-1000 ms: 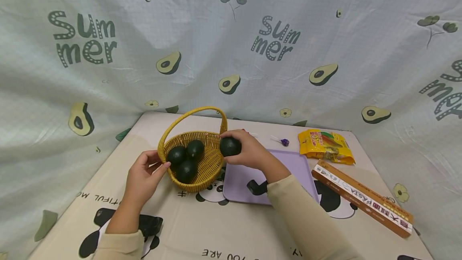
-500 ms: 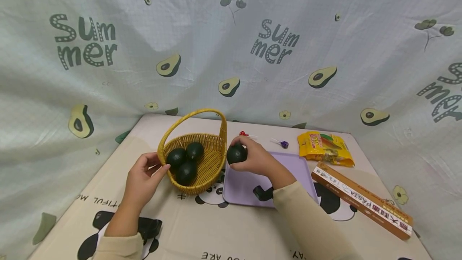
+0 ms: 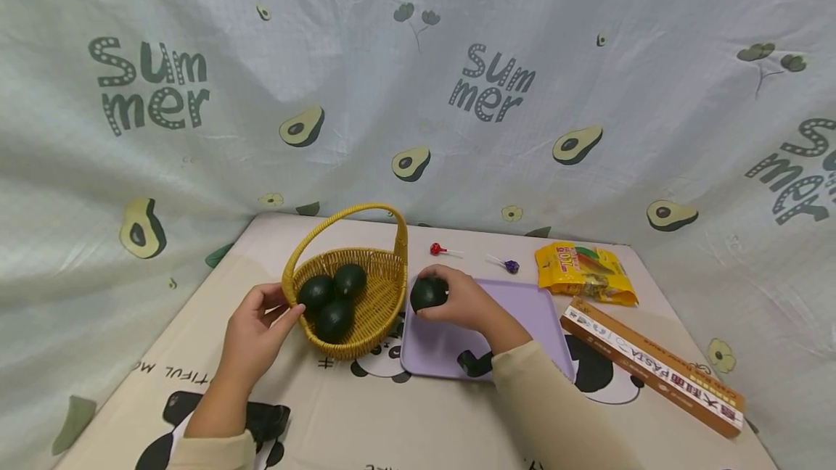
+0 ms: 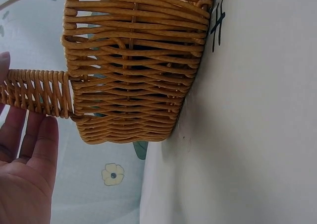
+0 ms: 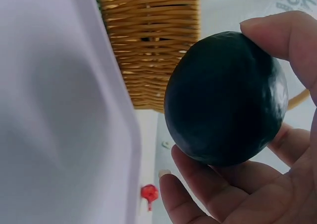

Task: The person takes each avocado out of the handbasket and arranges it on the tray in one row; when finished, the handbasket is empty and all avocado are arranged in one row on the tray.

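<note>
My left hand (image 3: 255,336) holds the yellow wicker basket (image 3: 376,301) where its handle meets the left rim, thumb on the near side. In the left wrist view, the fingers (image 4: 45,140) lie behind the woven handle base. Three dark green avocados (image 3: 334,321) rest inside the basket, grouped toward its left side. With thumb and fingers, my right hand (image 3: 464,299) grips another avocado (image 5: 225,100) over the left part of a lilac tray (image 3: 427,368). The right wrist view has the basket wall behind this avocado and the tray's raised edge beside it.
Behind the tray lie a red lollipop (image 3: 436,249) and a purple lollipop (image 3: 512,266). A yellow snack bag (image 3: 585,273) sits at the back right, with a long brown pasta box (image 3: 653,365) slanting in front of it. Patterned cloth (image 3: 366,78) hangs behind the table.
My right hand has carried its avocado from the basket's right rim rightward and lower, over the tray. The red lollipop has come into full view. My left hand stays on the basket.
</note>
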